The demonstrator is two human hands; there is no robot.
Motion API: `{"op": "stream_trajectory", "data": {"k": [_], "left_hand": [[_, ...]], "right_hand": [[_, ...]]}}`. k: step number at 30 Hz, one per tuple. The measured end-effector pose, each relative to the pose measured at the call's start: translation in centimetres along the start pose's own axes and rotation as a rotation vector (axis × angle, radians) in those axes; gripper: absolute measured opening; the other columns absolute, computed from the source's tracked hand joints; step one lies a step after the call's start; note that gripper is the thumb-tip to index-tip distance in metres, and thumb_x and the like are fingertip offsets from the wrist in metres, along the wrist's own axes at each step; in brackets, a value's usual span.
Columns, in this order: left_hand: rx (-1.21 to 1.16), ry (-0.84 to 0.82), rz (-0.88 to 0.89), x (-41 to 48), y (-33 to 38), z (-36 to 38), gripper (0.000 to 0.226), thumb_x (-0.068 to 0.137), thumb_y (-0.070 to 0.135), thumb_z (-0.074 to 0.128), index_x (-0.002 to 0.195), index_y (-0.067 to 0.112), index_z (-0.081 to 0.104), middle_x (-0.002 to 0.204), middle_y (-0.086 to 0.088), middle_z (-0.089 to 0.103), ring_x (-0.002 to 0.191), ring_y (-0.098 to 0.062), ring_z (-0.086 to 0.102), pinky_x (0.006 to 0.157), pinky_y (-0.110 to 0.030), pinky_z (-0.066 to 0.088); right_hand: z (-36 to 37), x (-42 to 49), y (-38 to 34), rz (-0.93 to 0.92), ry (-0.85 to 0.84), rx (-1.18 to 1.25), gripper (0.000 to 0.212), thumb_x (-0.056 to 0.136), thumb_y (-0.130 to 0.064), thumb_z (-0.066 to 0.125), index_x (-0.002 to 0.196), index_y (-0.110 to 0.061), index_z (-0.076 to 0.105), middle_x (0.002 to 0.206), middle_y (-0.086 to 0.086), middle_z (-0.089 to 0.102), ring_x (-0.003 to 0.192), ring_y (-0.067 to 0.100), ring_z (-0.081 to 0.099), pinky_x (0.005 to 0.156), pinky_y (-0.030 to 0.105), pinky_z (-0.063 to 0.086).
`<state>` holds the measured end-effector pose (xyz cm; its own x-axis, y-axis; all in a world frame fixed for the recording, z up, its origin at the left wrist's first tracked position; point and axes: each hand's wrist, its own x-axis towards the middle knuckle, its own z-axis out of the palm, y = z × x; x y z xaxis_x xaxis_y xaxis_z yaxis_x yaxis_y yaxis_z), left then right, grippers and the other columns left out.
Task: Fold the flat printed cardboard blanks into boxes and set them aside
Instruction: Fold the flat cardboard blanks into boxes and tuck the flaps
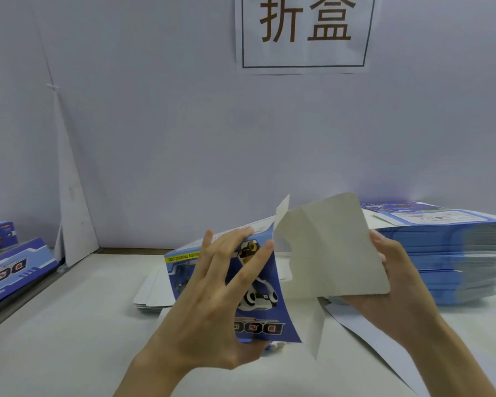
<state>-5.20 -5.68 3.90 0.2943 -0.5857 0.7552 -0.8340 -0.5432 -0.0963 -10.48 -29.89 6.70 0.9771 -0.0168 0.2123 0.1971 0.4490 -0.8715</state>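
A blue printed box blank (267,305) with a robot dog picture is held up over the table centre, partly opened into a sleeve. My left hand (212,299) grips its printed face, fingers spread over the front and thumb under the lower edge. The blank's plain grey flap (332,253) stands open to the right. My right hand (395,285) holds that flap by its right edge, fingers behind it. A tall stack of flat blue blanks (455,259) lies at the right.
Folded blue boxes (12,270) lie at the far left on a lower ledge. A thin pile of white sheets (152,296) lies behind the held blank on the white table (78,333). A wall with a paper sign (304,32) closes the back.
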Motion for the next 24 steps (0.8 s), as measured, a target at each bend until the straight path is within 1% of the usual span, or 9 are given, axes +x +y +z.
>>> {"op": "stream_trajectory", "data": {"k": [3,6,8,10,13,15,19,21,24], "left_hand": [[-0.017,-0.015,0.001,-0.1,0.2,0.4,0.105,0.066,0.065,0.065,0.149,0.022,0.017,0.148,-0.007,0.027,0.140,-0.022,0.028,0.111,-0.058,0.013],[-0.026,-0.015,-0.005,-0.1,0.1,0.5,0.106,0.065,0.064,0.066,0.149,0.022,0.017,0.148,-0.007,0.027,0.139,-0.022,0.030,0.112,-0.058,0.015],[-0.025,0.000,-0.010,-0.1,0.0,0.4,0.106,0.065,0.064,0.067,0.149,0.021,0.018,0.147,-0.007,0.029,0.139,-0.021,0.031,0.113,-0.057,0.014],[-0.025,0.007,-0.016,0.0,-0.1,0.3,0.107,0.065,0.065,0.067,0.149,0.021,0.019,0.147,-0.007,0.029,0.139,-0.021,0.030,0.114,-0.055,0.013],[-0.010,-0.010,-0.018,0.0,0.1,0.4,0.106,0.065,0.066,0.064,0.149,0.022,0.017,0.148,-0.007,0.027,0.140,-0.021,0.028,0.113,-0.054,0.013],[-0.003,-0.013,-0.016,0.1,0.2,0.5,0.106,0.065,0.067,0.063,0.149,0.022,0.016,0.148,-0.007,0.026,0.140,-0.022,0.028,0.113,-0.055,0.014],[-0.067,-0.027,-0.080,-0.1,-0.2,0.1,0.113,0.063,0.067,0.067,0.152,0.025,0.011,0.150,-0.002,0.021,0.140,-0.024,0.028,0.108,-0.061,0.033],[-0.170,-0.004,-0.179,-0.3,-0.5,-0.4,0.118,0.059,0.066,0.071,0.152,0.031,0.009,0.150,0.006,0.018,0.140,-0.018,0.028,0.104,-0.046,0.045],[-0.378,0.165,-0.396,0.0,-0.5,-0.7,0.120,0.052,0.063,0.076,0.150,0.036,0.011,0.142,0.010,0.024,0.132,0.006,0.029,0.099,-0.006,0.036]], "right_hand": [[0.8,-0.1,0.5,0.035,-0.054,-0.068,0.030,0.086,-0.042,0.054,0.087,-0.021,0.075,0.079,0.005,0.066,0.067,0.015,0.062,0.058,0.025,0.052],[1.1,0.2,1.2,0.009,0.080,-0.216,0.029,0.082,-0.040,0.055,0.087,-0.023,0.078,0.080,0.002,0.073,0.067,0.011,0.068,0.054,0.024,0.053],[0.9,0.5,1.3,-0.076,0.173,-0.357,0.027,0.092,-0.033,0.051,0.086,-0.029,0.078,0.080,-0.003,0.075,0.068,0.007,0.069,0.056,0.022,0.052],[0.9,0.5,1.2,-0.123,0.169,-0.414,0.029,0.094,-0.035,0.049,0.088,-0.037,0.077,0.085,-0.003,0.076,0.074,0.008,0.070,0.060,0.021,0.051],[1.1,0.4,1.2,-0.167,0.174,-0.458,0.031,0.082,-0.049,0.053,0.089,-0.030,0.077,0.086,0.000,0.076,0.075,0.008,0.069,0.061,0.021,0.052],[1.2,0.5,1.2,-0.234,0.206,-0.469,0.032,0.081,-0.046,0.054,0.082,-0.024,0.078,0.081,-0.002,0.076,0.070,0.003,0.067,0.060,0.014,0.050],[1.3,0.6,1.6,-0.306,0.211,-0.453,0.027,0.085,-0.044,0.056,0.083,-0.031,0.079,0.085,-0.011,0.076,0.073,-0.005,0.066,0.061,0.007,0.047],[1.2,0.9,2.0,-0.307,0.188,-0.386,0.027,0.095,-0.044,0.050,0.104,-0.035,0.074,0.103,-0.010,0.074,0.087,0.005,0.066,0.073,0.022,0.051],[0.9,1.3,2.1,-0.266,0.142,-0.305,0.033,0.091,-0.033,0.048,0.122,-0.041,0.057,0.123,-0.005,0.064,0.095,0.010,0.067,0.084,0.030,0.052]]}}
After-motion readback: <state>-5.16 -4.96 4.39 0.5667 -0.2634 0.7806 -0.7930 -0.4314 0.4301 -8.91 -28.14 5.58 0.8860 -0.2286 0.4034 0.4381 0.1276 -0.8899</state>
